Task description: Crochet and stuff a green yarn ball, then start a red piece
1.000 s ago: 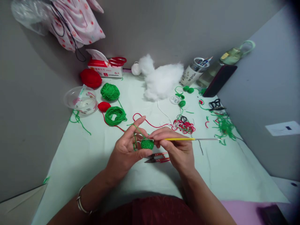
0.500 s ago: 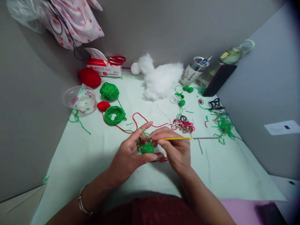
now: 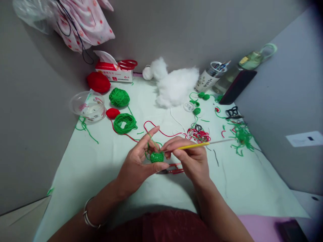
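Observation:
My left hand (image 3: 137, 163) pinches a small round green crochet piece (image 3: 156, 157) between thumb and fingers. Its index finger points up with green working yarn (image 3: 152, 138) looped over it. My right hand (image 3: 191, 156) is closed around a crochet hook with a yellow grip (image 3: 193, 146), held nearly level. The hook's tip meets the top edge of the green piece, and its exact loop is too small to make out. Just below, thread snips with red handles (image 3: 175, 168) lie on the table, partly covered by my hands.
Green yarn balls (image 3: 119, 97), a green coil (image 3: 124, 123) and red yarn (image 3: 98, 82) lie left. White stuffing (image 3: 176, 87) sits at the back, beside a pen cup (image 3: 210, 77). Yarn scraps (image 3: 242, 137) are at right. A plastic bowl (image 3: 88, 106) stands near the left wall.
The hook has tilted, its rear end rising, and its tip has come down close to the green piece. The loops drawn up above the piece are shorter. The view has shifted slightly.

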Motion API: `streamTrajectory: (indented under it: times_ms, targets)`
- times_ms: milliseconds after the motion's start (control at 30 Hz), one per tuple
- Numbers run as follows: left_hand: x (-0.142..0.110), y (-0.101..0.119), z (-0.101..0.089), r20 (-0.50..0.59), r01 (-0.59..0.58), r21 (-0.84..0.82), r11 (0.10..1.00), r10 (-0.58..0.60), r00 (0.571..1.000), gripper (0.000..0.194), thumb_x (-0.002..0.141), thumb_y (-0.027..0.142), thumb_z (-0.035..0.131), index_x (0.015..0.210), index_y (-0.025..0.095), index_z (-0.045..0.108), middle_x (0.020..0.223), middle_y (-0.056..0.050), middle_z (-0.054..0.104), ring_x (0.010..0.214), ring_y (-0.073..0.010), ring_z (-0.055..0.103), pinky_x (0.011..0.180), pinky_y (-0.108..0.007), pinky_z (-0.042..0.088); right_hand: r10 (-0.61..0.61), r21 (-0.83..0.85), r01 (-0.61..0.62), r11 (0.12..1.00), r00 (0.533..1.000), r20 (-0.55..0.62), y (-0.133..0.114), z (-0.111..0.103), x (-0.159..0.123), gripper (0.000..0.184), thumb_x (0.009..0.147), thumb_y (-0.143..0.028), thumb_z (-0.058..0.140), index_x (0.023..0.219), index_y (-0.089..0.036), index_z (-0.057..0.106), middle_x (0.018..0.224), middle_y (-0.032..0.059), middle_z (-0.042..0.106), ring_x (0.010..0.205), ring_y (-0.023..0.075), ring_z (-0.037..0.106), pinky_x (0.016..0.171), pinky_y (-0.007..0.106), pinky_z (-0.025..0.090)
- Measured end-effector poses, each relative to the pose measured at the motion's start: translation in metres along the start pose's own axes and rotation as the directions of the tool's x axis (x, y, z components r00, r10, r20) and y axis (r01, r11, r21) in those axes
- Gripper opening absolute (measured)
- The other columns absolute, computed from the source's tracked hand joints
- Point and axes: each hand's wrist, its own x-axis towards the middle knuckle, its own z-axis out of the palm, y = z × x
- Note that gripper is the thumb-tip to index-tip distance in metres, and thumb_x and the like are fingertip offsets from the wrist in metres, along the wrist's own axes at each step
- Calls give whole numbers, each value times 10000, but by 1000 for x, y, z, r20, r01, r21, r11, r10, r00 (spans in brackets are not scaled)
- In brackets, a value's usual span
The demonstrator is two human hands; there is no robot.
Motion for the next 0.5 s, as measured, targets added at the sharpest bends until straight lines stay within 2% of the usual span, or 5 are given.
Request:
streamTrajectory:
  times_ms: [133,233,367,433,500]
  targets:
    - [-1,1,-1,-1,13,-6,1000,-13,1000,951,743,271,919,1562,405,455,954,28,529,1003,-185,590,1042,-404,427,80,201,-78,976,997,-5,7,0,-3,145,1025,-274,633,1044,-267,776,964,19,776,755,131,720,702,276,603]
    - [0,2,-1,5,10,34,999,-10,1000,946,745,291,914,1565,389,453,941,30,530,969,-181,589,1018,-398,432,77,177,-77,981,997,4,5,1,-3,143,1034,-276,616,1036,-257,758,960,22,774,757,134,720,711,280,610]
    - [2,1,-1,-83,-12,174,985,27,996,907,742,293,902,1546,357,487,923,30,545,931,-178,564,982,-376,425,-67,-154,70,986,997,25,-2,2,-3,176,1041,-199,573,1051,-239,744,950,45,767,830,168,731,769,323,615]
    - [1,0,1,-145,-32,253,967,71,987,873,753,301,892,1534,335,505,918,24,570,925,-183,555,956,-361,426,-191,-369,214,905,977,98,-3,3,-5,215,1032,-139,549,1106,-235,726,966,63,769,908,195,739,796,347,617]
    - [0,0,3,-171,-69,298,952,124,978,774,830,352,831,1532,312,509,959,1,613,946,-196,570,942,-356,436,-278,-569,338,750,941,192,-2,4,-8,260,1021,-109,533,1178,-225,706,1044,97,773,952,212,740,778,345,621]
